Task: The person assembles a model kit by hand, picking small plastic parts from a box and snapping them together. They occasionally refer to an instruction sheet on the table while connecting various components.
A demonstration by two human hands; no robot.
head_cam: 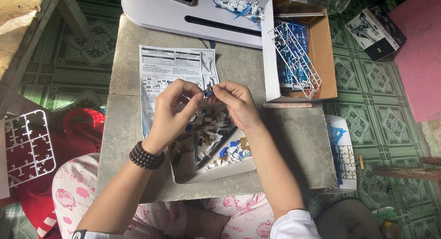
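Fingertips of both hands met over a tiny blue-and-gold model part (209, 92), pinched from two sides just above the tray. Left hand (172, 111) gripped it w/ thumb and forefinger from 9 o'clock, wrist bent up, dark bead bracelet (146, 156) on the wrist. Right hand (236, 103) nipped it from 3 o'clock, other fingers curled under; neither hand was loose or free.

Judging by the grip, the step looked like mating two small pieces. To do it well: keep the pinch light, line pegs up square before pressing, push straight w/o twist, and keep the work over the tray so a dropped bit lands there.

Below the hands, at 6 o'clock, lay a white tray (183, 174) w/ loose white, blue and gold bits and a dark tool (216, 148) slanted across it. Instruction sheet (165, 69) lay at 12 o'clock, partly under the hands, on the grey desk (294, 142). At 2 o'clock an open cardboard box (321, 50) held blue and white runner frames (294, 55). Another white runner frame (27, 142) sat at 9 o'clock, well apart.
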